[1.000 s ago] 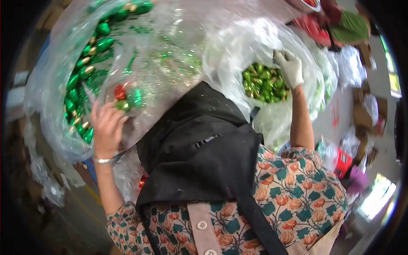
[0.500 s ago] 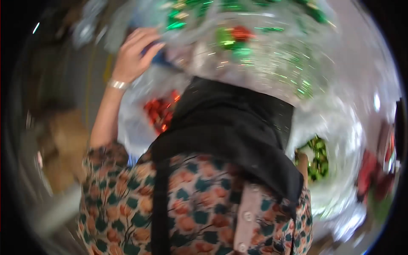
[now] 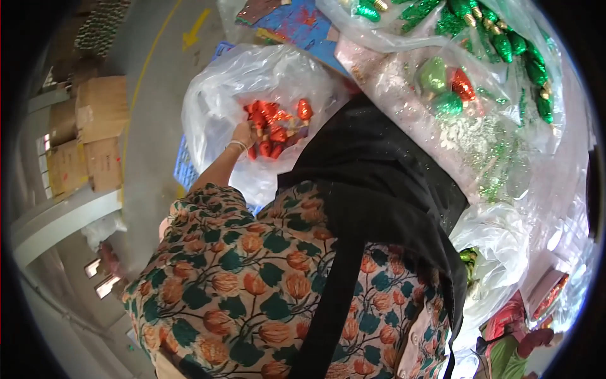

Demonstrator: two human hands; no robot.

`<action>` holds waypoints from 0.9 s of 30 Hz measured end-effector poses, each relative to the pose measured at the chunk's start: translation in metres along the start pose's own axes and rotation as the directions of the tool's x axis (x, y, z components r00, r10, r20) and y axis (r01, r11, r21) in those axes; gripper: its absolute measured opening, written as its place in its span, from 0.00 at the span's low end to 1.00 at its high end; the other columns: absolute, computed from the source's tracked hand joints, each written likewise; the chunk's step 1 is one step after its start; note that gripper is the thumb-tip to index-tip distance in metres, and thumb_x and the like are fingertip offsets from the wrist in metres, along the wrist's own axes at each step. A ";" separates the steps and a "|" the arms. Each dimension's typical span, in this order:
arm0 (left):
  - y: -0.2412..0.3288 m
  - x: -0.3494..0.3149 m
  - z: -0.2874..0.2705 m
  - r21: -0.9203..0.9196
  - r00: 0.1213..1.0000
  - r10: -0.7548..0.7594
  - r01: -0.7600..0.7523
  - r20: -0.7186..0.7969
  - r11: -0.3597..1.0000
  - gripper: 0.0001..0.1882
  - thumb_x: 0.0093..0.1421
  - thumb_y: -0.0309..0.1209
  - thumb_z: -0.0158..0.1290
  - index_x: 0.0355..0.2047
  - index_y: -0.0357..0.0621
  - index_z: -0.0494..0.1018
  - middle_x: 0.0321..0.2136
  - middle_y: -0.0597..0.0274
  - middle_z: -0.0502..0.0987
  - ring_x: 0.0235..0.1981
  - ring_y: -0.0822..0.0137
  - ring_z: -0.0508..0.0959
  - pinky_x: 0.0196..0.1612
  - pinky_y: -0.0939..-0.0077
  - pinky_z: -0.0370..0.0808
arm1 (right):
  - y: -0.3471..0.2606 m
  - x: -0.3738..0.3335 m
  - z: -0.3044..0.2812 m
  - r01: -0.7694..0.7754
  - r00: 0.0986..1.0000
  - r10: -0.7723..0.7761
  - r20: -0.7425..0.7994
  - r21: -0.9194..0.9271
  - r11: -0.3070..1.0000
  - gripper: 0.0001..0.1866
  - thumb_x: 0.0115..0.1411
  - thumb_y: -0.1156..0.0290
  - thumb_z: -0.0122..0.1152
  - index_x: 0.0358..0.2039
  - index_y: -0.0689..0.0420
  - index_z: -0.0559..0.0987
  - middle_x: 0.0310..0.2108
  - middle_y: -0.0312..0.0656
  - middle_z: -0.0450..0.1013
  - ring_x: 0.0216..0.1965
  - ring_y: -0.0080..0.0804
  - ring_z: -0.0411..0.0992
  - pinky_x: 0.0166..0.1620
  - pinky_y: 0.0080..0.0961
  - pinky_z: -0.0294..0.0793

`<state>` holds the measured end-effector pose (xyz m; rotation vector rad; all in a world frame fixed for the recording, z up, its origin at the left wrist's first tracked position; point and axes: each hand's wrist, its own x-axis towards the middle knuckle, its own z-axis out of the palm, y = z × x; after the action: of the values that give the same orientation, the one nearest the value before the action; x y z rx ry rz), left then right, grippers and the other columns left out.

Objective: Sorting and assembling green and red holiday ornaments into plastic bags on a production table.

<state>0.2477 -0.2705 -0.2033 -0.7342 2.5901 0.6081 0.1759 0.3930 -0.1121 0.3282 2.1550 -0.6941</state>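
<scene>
My left hand (image 3: 242, 134) reaches down into a clear plastic bag (image 3: 211, 88) at the left of the table. It touches a cluster of red glittery bulb-shaped ornaments (image 3: 271, 120) inside; its fingertips are hidden among them, so I cannot tell whether it grips one. My right hand is out of sight, behind the black apron (image 3: 379, 158) and my sleeve. On the table lie a lime-green ornament (image 3: 433, 77), a red ornament (image 3: 462, 84) and a darker green ornament (image 3: 449, 104), close together under or beside clear plastic.
Green ornaments (image 3: 502, 45) fill a plastic bag at the far right. Glitter dusts the pale tabletop (image 3: 391, 88). Another bag (image 3: 499, 240) stands at my right. Cardboard boxes (image 3: 101, 110) sit on the left floor. A person (image 3: 508, 335) shows at lower right.
My left hand has moved down from near the table's far left into the bag of red ornaments. My view has swung left, and my right forearm has dropped out of sight.
</scene>
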 end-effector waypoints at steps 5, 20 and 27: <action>-0.058 0.064 0.071 0.210 1.000 -0.031 0.030 -0.002 0.977 0.21 0.50 0.36 0.57 0.47 0.48 0.73 0.40 0.49 0.78 0.43 0.50 0.77 0.44 0.59 0.74 | -0.063 -0.071 -0.008 0.181 0.965 -0.108 -0.241 0.306 0.935 0.26 0.53 0.53 0.61 0.46 0.58 0.72 0.37 0.42 0.71 0.34 0.33 0.71 0.39 0.27 0.71; -0.002 0.036 0.023 -0.526 0.909 -0.340 0.417 0.241 0.741 0.35 0.45 0.39 0.66 0.52 0.40 0.66 0.44 0.57 0.74 0.44 0.65 0.75 0.46 0.71 0.74 | -0.328 -0.055 -0.146 0.564 0.732 -0.681 0.007 -0.568 0.600 0.10 0.46 0.72 0.59 0.27 0.61 0.71 0.40 0.47 0.73 0.42 0.36 0.72 0.43 0.33 0.72; 0.199 -0.041 -0.150 -0.801 0.897 0.440 -0.298 -0.049 0.519 0.31 0.53 0.28 0.59 0.56 0.34 0.62 0.48 0.54 0.73 0.50 0.64 0.74 0.54 0.69 0.69 | -0.327 -0.030 -0.133 0.652 0.652 -0.755 0.073 -0.562 0.509 0.09 0.46 0.72 0.59 0.24 0.58 0.68 0.33 0.46 0.69 0.35 0.44 0.70 0.38 0.34 0.71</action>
<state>0.1323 -0.1758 0.0004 -0.2916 2.2304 1.9657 -0.0378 0.2042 0.0980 -0.9152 2.5372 -0.4265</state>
